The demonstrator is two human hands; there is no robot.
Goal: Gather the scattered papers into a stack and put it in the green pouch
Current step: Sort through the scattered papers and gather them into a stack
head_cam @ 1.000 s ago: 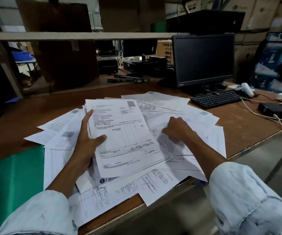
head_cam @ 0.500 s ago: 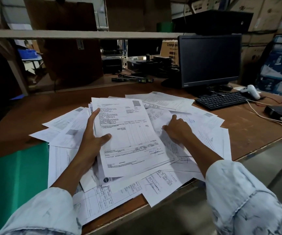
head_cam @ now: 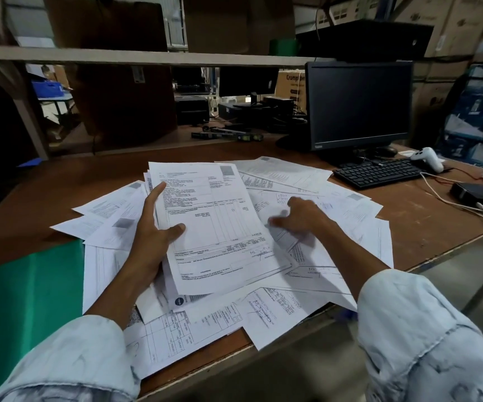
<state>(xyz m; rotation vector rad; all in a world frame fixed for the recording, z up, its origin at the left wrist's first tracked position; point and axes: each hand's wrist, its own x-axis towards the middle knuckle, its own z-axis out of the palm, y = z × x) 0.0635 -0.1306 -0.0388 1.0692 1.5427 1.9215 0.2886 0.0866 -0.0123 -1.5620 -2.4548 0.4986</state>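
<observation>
Several white printed papers (head_cam: 336, 210) lie scattered and overlapping on the brown wooden table (head_cam: 426, 227). My left hand (head_cam: 153, 236) grips a small stack of papers (head_cam: 217, 224) by its left edge, thumb on top, lifted slightly above the pile. My right hand (head_cam: 298, 216) rests palm down on loose sheets just right of that stack, its fingers blurred and spread. The green pouch (head_cam: 25, 303) lies flat at the table's left front, partly under the papers' left edge.
A black monitor (head_cam: 359, 105) stands at the back right, with a black keyboard (head_cam: 379, 172) and a white controller (head_cam: 428, 158) in front of it. Cables and a black box (head_cam: 475, 192) lie at the far right. A shelf (head_cam: 147, 56) runs overhead.
My right hand has slid toward me and leftward over the loose sheets, fingers now blurred. My left hand keeps hold of the stack in about the same place.
</observation>
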